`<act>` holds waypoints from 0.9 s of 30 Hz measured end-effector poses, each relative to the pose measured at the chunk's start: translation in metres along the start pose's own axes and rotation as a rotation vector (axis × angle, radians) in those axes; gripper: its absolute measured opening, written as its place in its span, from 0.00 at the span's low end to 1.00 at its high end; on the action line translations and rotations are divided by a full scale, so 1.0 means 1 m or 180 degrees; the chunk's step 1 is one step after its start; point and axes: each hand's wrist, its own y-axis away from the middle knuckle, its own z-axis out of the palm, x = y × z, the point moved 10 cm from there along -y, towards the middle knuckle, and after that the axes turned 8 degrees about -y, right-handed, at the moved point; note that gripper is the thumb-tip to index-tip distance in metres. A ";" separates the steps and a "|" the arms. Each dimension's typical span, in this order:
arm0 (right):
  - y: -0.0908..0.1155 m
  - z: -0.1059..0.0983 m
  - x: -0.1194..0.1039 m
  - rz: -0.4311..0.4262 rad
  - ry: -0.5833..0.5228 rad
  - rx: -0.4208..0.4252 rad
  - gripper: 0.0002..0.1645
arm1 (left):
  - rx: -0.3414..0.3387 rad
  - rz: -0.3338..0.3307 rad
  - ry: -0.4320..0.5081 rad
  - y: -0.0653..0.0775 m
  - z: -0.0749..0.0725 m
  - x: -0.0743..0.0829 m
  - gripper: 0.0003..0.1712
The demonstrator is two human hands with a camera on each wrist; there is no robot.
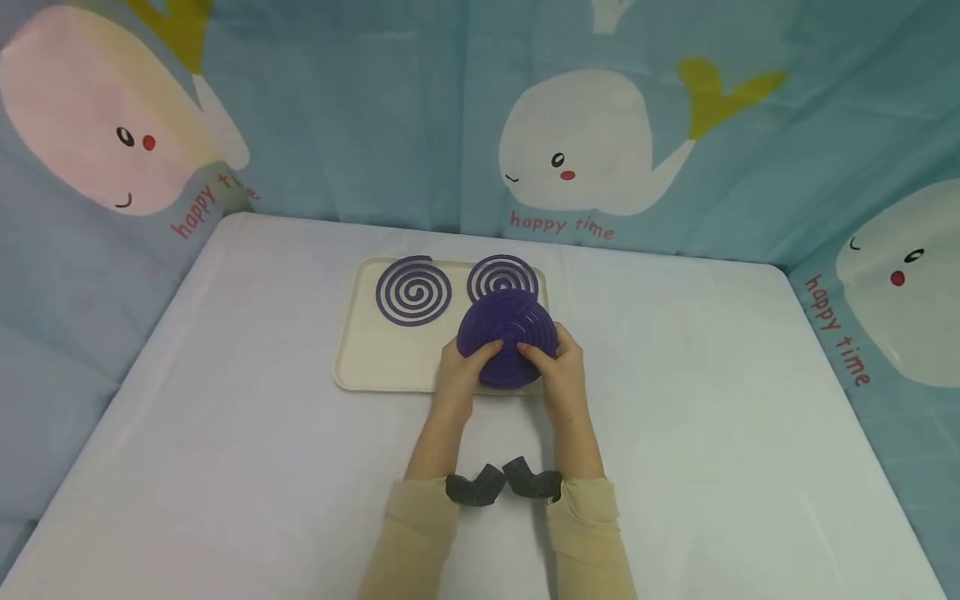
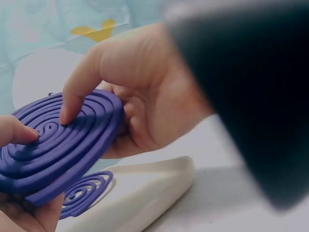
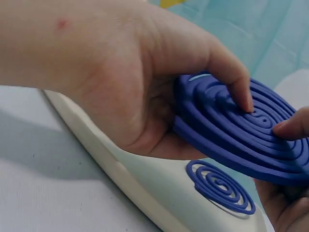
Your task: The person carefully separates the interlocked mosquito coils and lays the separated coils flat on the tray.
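Note:
Both hands hold a purple double mosquito coil (image 1: 508,315), a tightly wound flat disc, tilted up over the tray's near right part. My left hand (image 1: 457,371) grips its left edge, with the thumb pressing near the centre and the fingers behind it. On the opposite edge, my right hand (image 1: 566,371) grips in the same way, its thumb close to the left thumb. Behind the disc, a single loose coil (image 1: 502,267) lies on the tray, partly covered in the head view. Another single coil (image 1: 414,292) lies at the tray's back left.
A cream rectangular tray (image 1: 390,358) with a raised rim stands on the white table (image 1: 697,417). Black wrist cameras (image 1: 477,487) sit on the inner sides of both wrists. A blue curtain (image 1: 375,125) with whale prints hangs behind the table and at its sides.

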 end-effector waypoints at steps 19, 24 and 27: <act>-0.005 -0.007 0.015 -0.0002 -0.0082 0.0158 0.21 | -0.0168 -0.0085 -0.0279 -0.005 -0.004 -0.004 0.28; -0.006 -0.011 0.017 -0.0026 -0.0238 0.0181 0.19 | -0.0285 -0.0098 -0.0316 -0.005 -0.002 -0.005 0.27; -0.008 -0.009 0.016 -0.0048 -0.0222 0.0129 0.19 | -0.0274 -0.0038 -0.0352 -0.007 -0.004 -0.002 0.27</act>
